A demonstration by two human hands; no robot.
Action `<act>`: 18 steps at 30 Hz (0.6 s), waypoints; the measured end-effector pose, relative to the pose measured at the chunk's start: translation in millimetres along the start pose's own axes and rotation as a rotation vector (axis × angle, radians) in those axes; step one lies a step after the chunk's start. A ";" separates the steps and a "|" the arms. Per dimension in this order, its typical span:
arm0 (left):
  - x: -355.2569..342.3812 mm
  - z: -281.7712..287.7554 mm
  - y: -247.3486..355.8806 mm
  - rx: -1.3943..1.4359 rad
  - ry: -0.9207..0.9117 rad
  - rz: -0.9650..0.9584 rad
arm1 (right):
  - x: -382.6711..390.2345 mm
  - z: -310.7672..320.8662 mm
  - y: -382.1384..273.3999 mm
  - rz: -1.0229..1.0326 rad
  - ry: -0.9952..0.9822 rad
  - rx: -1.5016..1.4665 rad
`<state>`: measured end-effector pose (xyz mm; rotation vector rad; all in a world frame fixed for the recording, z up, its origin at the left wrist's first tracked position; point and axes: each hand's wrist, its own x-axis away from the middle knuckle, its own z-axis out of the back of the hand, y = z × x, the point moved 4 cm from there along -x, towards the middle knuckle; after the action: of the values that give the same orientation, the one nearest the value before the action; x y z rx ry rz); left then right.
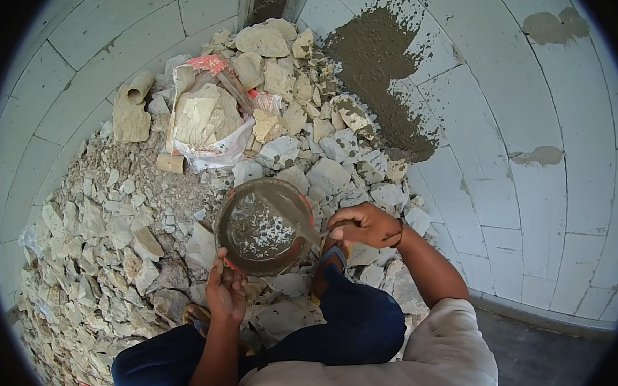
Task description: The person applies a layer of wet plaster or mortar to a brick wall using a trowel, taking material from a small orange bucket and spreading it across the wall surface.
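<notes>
A round mortar pan, reddish on the outside and smeared with wet grey mortar inside, sits on the rubble in front of me. My right hand is closed round the handle of a trowel, whose mortar-coated blade reaches over the pan from its right rim. At the pan's lower left edge is my left hand, palm partly upward, its fingers curled at the rim. How firmly those fingers grip is hard to see. Thin mortar and pale patches show on the pan's bottom.
Broken stone rubble covers the ground around my sandalled feet. Beyond the pan lies a torn white and red sack with a hardened pale lump. Short pipe pieces lie nearby. Wet mortar is splashed across the right block wall.
</notes>
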<state>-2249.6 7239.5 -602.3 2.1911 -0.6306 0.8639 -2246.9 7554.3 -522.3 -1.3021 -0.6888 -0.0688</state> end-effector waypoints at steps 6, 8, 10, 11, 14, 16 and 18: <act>0.6 -1.2 0.0 -0.013 -0.031 0.012 | 17.9 201.0 4.3 -0.557 0.635 -0.059; 1.0 -1.3 -1.0 -0.012 -0.013 0.042 | 40.6 257.4 -38.4 -0.255 1.102 -0.040; 0.9 -3.8 0.0 0.005 -0.042 0.008 | 60.1 271.0 -87.9 0.019 1.301 0.152; 0.9 -5.4 -1.2 0.015 -0.052 0.019 | 64.0 257.0 -100.7 0.056 1.236 0.151; -0.4 -9.6 -2.4 0.035 -0.042 0.025 | 34.2 161.4 -117.7 0.017 0.690 0.846; 0.6 -11.6 -1.9 0.045 -0.029 0.013 | -0.2 77.4 -91.9 -0.067 0.315 1.195; 2.0 -13.1 -0.5 0.048 -0.024 0.008 | -37.0 4.6 -49.2 -0.251 0.093 1.293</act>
<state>-2253.1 7249.3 -593.9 2.2461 -0.6367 0.8662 -2299.2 7531.9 -498.1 0.0277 -0.6187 0.1053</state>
